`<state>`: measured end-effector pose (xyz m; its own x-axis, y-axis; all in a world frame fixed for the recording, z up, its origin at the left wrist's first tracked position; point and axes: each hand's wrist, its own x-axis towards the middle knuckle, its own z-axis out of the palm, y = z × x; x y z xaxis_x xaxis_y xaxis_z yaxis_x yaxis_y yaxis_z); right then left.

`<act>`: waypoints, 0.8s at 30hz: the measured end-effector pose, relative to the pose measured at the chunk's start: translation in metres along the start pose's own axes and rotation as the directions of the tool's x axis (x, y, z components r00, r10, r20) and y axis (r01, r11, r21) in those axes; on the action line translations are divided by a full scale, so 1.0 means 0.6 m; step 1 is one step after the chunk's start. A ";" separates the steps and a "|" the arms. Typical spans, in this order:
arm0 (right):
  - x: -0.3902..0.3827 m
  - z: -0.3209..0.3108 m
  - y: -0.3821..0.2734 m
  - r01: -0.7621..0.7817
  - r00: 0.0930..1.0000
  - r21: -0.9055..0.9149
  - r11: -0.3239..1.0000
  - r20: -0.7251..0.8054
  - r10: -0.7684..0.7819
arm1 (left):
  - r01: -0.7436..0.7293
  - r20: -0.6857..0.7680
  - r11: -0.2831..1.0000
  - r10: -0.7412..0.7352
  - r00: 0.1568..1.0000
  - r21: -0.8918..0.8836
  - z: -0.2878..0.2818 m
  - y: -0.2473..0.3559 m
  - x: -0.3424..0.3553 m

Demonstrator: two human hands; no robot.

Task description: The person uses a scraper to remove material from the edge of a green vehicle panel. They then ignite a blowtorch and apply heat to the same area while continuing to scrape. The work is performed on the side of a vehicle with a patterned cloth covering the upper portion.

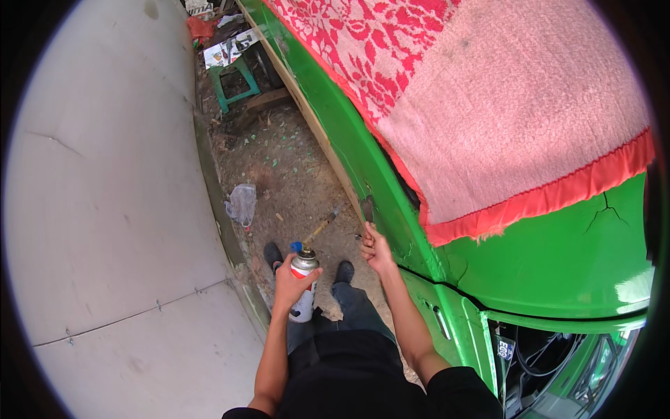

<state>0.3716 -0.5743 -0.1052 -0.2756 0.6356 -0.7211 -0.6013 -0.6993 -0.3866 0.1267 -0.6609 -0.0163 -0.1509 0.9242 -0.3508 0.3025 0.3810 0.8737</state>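
My left hand (287,283) is wrapped around a gas blowtorch (301,307), a white and red canister with a blue-knobbed brass head. Its long nozzle points ahead and right, toward the vehicle's lower edge; I cannot make out a flame. Closed around a handle, my right hand (377,250) holds a scraper (368,207) with a dark, broad blade. That blade lies at the side of the green vehicle body (342,136), by a small patch of damaged paint. Whether it touches the panel is hard to tell.
A pale wall (125,174) runs along my left, leaving a narrow dirt strip with green paint flakes. On it lies a clear plastic bag (241,204). Farther ahead stands a green stool (218,87). A pink and red blanket (502,105) covers much of the vehicle; cracks show nearby.
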 end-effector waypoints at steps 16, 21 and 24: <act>0.037 0.017 0.050 0.180 0.861 -0.335 0.925 -0.401 -0.313 | -0.026 -0.098 0.999 0.029 0.995 0.029 -0.011 -0.017 0.002; 0.044 0.018 0.057 0.212 0.862 -0.271 0.939 -0.400 -0.310 | 0.005 -0.082 0.999 -0.002 0.997 0.041 -0.015 -0.010 -0.002; 0.042 -0.004 0.060 0.170 0.859 -0.341 0.924 -0.408 -0.308 | -0.005 -0.077 0.998 0.010 0.997 0.065 -0.016 -0.011 0.005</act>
<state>0.3446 -0.5844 -0.1387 0.2544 0.6286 -0.7350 -0.3467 -0.6502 -0.6761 0.1148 -0.6608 -0.0201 -0.2194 0.9233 -0.3152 0.3641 0.3773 0.8515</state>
